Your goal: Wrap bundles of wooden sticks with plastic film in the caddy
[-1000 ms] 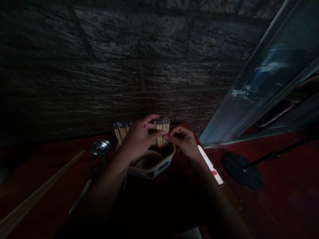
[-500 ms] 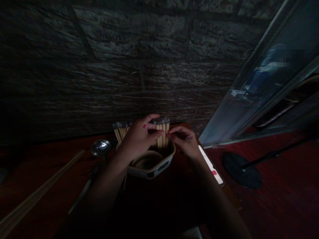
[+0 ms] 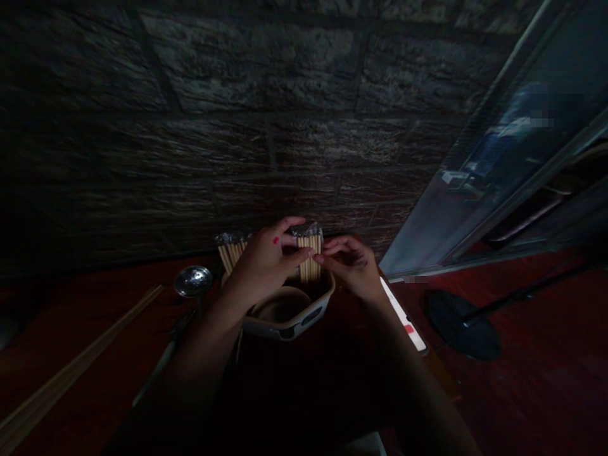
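A bundle of wrapped chopsticks (image 3: 310, 269) stands upright at the back right of a light-rimmed container (image 3: 284, 333), clear plastic showing around the tops. My left hand (image 3: 265, 263) reaches across the container and holds that bundle from the left, thumb on its front. From the right, my right hand (image 3: 350, 263) is closed, with thumb and fingertips pinched against the bundle's right edge. More wrapped chopsticks (image 3: 227, 254) lean at the container's left, partly hidden behind my left hand. A round bowl (image 3: 280, 303) sits inside the container.
Left of the container lie a metal ladle (image 3: 193, 281) and long thin sticks (image 3: 80, 364) on the dark red table. A bright flat device (image 3: 403, 316) lies along the table's right edge. A stone wall (image 3: 304, 145) rises behind, and a round stand base (image 3: 460, 324) is on the floor.
My right fingertips have shifted slightly at the bundle's right edge, and the upper fingers sit a little higher. My left hand keeps its hold on the chopsticks.
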Demonstrator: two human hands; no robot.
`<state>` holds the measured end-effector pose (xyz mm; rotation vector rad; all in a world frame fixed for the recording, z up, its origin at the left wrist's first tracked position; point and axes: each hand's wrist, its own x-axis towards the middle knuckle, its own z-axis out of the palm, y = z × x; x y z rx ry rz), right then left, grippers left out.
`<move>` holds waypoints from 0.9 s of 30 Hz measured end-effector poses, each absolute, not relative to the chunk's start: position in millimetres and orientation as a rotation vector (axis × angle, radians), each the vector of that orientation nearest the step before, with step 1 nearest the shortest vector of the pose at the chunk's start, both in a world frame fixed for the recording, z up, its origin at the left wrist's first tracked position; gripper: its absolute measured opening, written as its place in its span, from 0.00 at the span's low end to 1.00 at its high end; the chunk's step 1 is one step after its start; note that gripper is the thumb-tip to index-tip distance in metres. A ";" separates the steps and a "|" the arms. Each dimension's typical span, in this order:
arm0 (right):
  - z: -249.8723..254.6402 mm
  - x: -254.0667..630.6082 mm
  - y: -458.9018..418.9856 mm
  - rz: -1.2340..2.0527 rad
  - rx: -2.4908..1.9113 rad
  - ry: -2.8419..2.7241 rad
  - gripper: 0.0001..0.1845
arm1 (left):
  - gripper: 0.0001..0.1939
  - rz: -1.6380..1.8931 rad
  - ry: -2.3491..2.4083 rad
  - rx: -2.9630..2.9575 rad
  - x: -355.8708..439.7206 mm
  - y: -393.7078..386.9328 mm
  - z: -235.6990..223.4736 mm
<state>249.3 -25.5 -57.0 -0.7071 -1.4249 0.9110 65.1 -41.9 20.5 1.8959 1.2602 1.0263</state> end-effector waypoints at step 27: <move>-54.0 249.7 -26.5 1.122 -0.641 -1.414 0.16 | 0.28 1.030 1.195 1.894 65.7 -44.1 22.3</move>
